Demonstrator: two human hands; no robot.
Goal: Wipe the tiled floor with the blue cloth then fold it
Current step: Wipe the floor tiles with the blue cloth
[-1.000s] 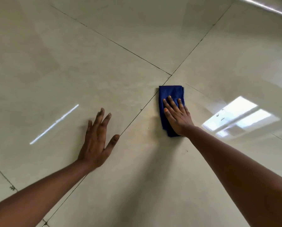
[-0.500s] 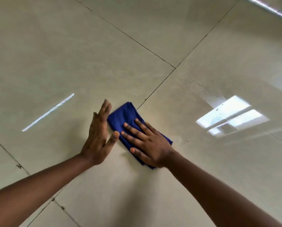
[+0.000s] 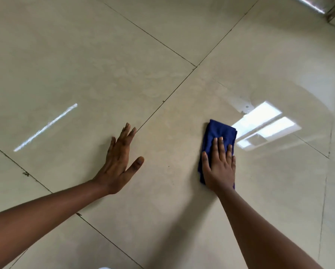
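Glossy, smooth beige tiled floor (image 3: 162, 45) — soft matt blue cloth (image 3: 220, 133).

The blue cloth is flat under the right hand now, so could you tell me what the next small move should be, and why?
Probably slide the right hand and the blue cloth across the floor tile toward the left hand. The palm lies flat on the cloth, which suits wiping, and bare tile lies between the hands. The left hand rests flat on the floor as a brace. Folding should likely wait.

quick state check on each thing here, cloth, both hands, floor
blue cloth: folded into a narrow pad, flat on the floor
right hand: open, palm down, pressing the cloth
left hand: open, flat on bare tile, off the cloth
tiled floor: glossy, with light reflections
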